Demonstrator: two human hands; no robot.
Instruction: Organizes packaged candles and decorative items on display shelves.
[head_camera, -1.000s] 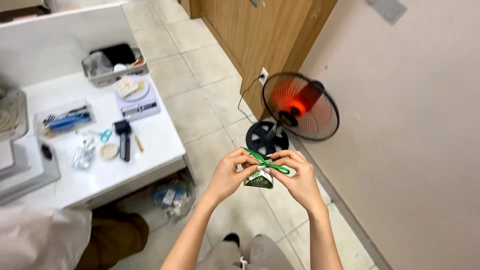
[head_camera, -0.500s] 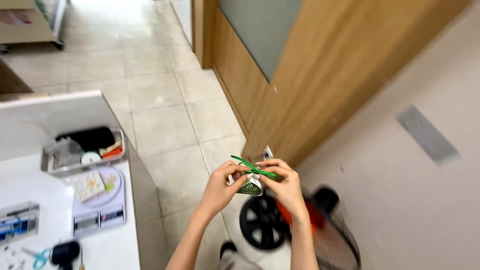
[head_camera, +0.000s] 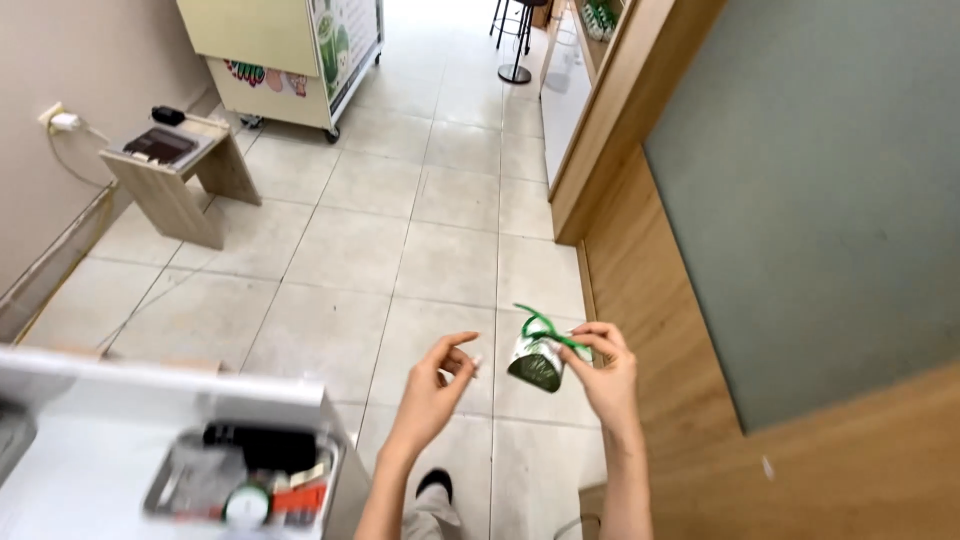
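Right hand (head_camera: 605, 372): pinches the small green-and-white packet (head_camera: 537, 362) at its top edge, so the packet hangs free at chest height over the floor.
Left hand (head_camera: 437, 385): empty, fingers half curled, thumb and forefinger nearly meeting, just left of the packet and apart from it.
Packet: crumpled foil-like pouch, dark green lower part, white upper part, with a thin green strip (head_camera: 545, 328) looping out above it.
Floor (head_camera: 330, 260): pale tiles below both hands.
Surface (head_camera: 90, 470): white, near left, carrying a metal tray (head_camera: 250, 478) of small items.
Wooden door (head_camera: 700, 330): right, close beside the right hand.
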